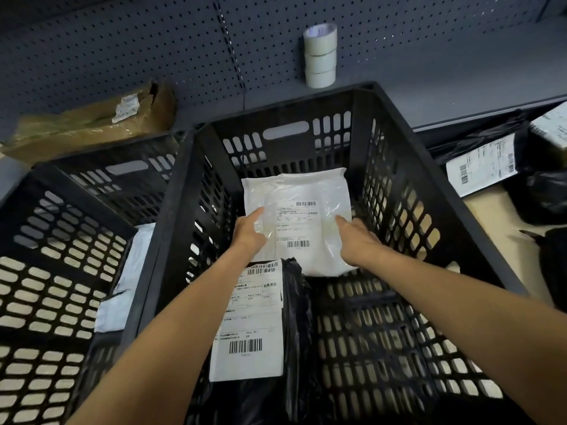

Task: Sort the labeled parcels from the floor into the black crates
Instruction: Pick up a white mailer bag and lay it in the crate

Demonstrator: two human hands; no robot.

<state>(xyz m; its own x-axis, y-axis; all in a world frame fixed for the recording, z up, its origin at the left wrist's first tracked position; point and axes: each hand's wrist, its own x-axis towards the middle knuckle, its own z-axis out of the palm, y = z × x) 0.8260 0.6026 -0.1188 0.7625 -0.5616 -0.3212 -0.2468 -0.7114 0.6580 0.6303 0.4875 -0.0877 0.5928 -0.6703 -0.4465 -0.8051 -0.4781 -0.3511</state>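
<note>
A white plastic parcel (299, 207) with a printed label lies inside the middle black crate (408, 179), against its far wall. My left hand (248, 231) holds its left edge, thumb on top. My right hand (356, 237) holds its right edge the same way. Under my forearms in the same crate lies a black bag parcel (296, 326) with a long white barcode label (251, 326). A second black crate (46, 240) stands to the left, and a pale parcel (122, 289) is wedged between the two crates.
A pegboard shelf runs behind the crates, with a stack of tape rolls (320, 55) and a brown taped package (89, 124) on it. On the floor at the right lie more black bag parcels with labels (481, 164).
</note>
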